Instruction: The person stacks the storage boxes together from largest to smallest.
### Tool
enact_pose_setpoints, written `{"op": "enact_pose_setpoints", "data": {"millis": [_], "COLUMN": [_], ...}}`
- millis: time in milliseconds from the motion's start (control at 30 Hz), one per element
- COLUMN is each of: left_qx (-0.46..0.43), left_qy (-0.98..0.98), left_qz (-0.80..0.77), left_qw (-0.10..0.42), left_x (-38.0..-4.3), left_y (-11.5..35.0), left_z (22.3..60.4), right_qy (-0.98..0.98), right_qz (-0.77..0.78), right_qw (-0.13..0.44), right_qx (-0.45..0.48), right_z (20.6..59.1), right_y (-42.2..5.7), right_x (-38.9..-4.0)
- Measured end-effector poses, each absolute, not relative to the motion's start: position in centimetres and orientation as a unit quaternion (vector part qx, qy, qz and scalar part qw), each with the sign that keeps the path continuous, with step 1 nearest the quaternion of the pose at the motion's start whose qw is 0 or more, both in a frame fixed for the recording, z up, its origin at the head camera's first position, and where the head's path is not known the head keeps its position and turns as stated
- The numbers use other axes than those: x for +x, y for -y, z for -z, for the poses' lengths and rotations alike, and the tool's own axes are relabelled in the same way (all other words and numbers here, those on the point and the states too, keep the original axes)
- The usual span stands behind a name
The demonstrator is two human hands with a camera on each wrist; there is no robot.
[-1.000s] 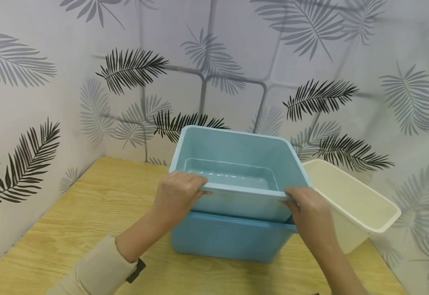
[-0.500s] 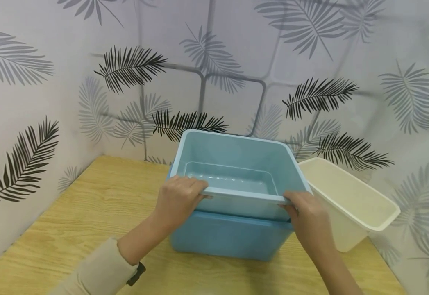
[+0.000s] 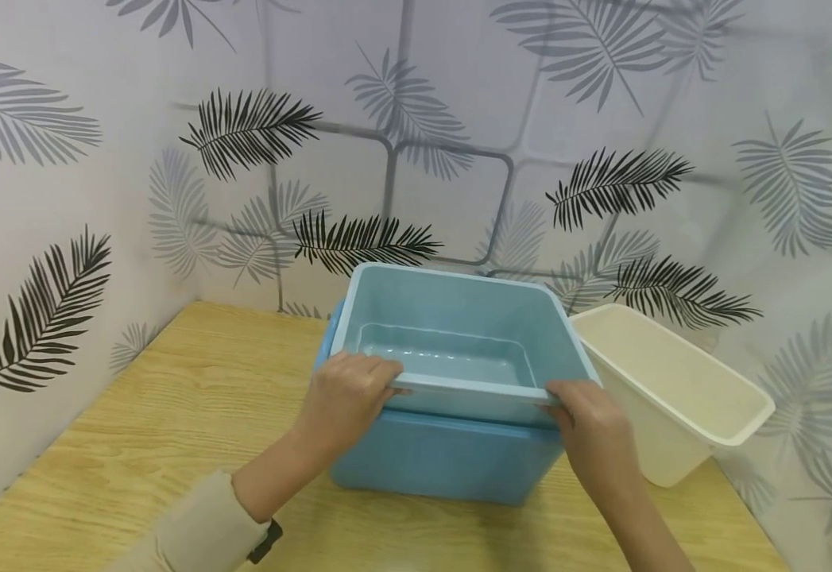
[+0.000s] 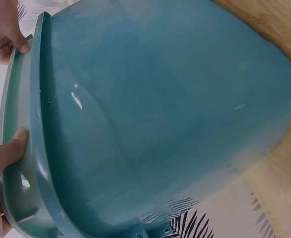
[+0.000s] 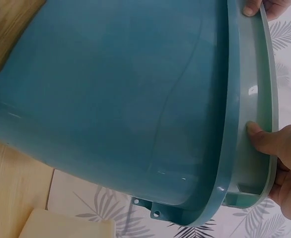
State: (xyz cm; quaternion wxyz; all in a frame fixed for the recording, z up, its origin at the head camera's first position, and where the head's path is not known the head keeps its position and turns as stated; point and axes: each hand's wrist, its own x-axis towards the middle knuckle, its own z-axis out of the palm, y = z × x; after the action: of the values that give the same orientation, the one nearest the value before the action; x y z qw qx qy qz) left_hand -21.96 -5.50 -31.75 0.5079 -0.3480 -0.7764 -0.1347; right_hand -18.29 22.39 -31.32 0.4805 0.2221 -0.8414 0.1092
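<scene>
A light blue plastic bin point(image 3: 451, 302) sits partly sunk inside a darker blue bin point(image 3: 444, 461), which stands on the wooden table. My left hand point(image 3: 350, 397) grips the near rim of the light bin at its left end, fingers over the rim and thumb underneath. At the right end of that same rim, my right hand point(image 3: 594, 421) holds on likewise. Both wrist views show the thumbs pressed against the light bin's outer wall, just above the darker bin's rim point(image 4: 38, 124). The inside of the light bin shows nothing in it.
A cream bin point(image 3: 680, 381) stands right of the stacked bins, close to the wall. The wooden table point(image 3: 194, 413) extends to the left and front. Leaf-patterned wall covering point(image 3: 416, 119) rises behind and at both sides.
Both hands have moved down with the light blue bin, which has sunk deeper into the darker one. More of the darker bin's left rim shows now. The cream bin stays put.
</scene>
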Motion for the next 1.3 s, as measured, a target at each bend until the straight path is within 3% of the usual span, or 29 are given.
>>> {"op": "enact_pose_setpoints", "data": {"millis": [333,900,1300], "left_qx": [-0.342,-0.333,-0.331], "left_qy": [0.795,0.796,0.786], "left_qz": [0.131,0.128,0.134], "left_qw": [0.484,0.489,0.505], "left_x": [-21.6,-21.9,-21.9], "left_y": [5.4,5.1,5.0], "left_z": [32.3,33.6,33.9], "right_qy": [0.843,0.849,0.861], "right_qz": [-0.104,-0.095,-0.103], "right_qw": [0.479,0.470,0.425], "right_qx": [0.221,0.221,0.260], "right_z": [31.9,33.0,32.5], "right_y": [-22.4,-22.7,-23.3], "right_x": [-18.3,-18.4,-18.4]}}
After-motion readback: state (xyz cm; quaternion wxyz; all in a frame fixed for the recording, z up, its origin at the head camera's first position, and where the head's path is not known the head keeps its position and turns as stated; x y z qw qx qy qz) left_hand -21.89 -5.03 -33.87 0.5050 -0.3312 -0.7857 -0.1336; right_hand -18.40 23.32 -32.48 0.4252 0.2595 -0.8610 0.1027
